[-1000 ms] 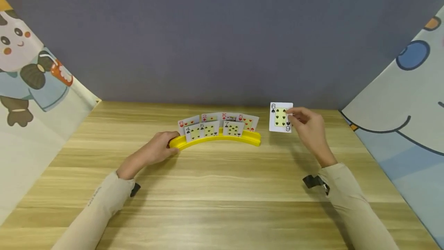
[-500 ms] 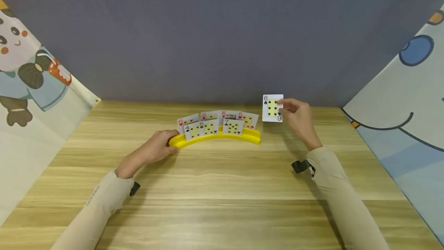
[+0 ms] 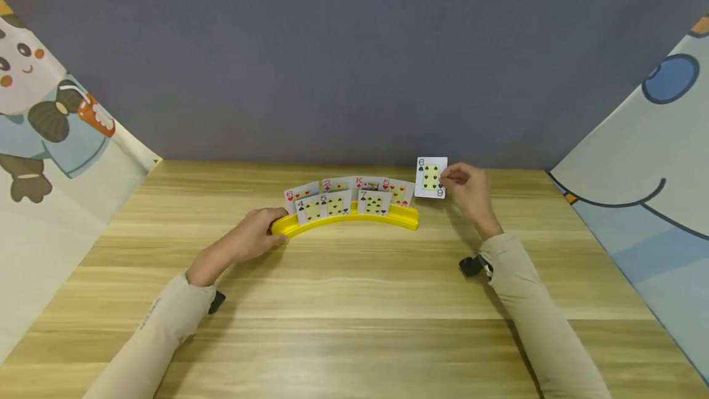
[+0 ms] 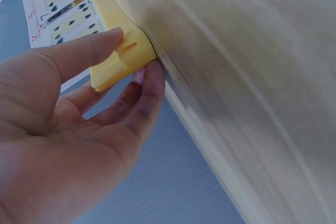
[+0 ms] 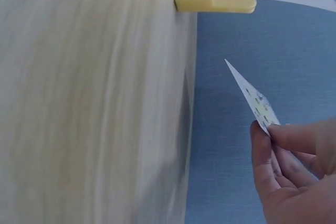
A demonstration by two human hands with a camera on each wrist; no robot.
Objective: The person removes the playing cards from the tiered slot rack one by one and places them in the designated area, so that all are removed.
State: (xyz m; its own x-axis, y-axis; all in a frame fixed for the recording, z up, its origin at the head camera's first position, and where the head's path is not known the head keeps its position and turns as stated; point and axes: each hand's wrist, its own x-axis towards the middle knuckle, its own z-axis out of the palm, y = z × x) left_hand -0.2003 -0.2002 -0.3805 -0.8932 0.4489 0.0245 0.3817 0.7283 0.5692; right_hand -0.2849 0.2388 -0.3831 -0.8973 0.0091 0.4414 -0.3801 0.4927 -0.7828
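A booth-like space is showing: a grey backdrop (image 3: 354,66) and cartoon-printed side panels (image 3: 637,159) are bordering a wood-grain table (image 3: 354,300).

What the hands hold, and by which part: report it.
The right hand pinches the six of spades by its right edge; the left hand grips the yellow card holder by its left end.

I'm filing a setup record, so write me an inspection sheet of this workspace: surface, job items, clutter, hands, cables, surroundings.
Surface: wood-grain tabletop.
Job items: curved yellow card holder with seven playing cards in two rows; six of spades held apart from it, beyond its right end.
Clutter: nothing seen.
Hands: left hand grips the holder's left end; right hand pinches the six of spades by its edge.
Cables: nothing seen.
Surroundings: grey backdrop; left cartoon panel, right cartoon panel.
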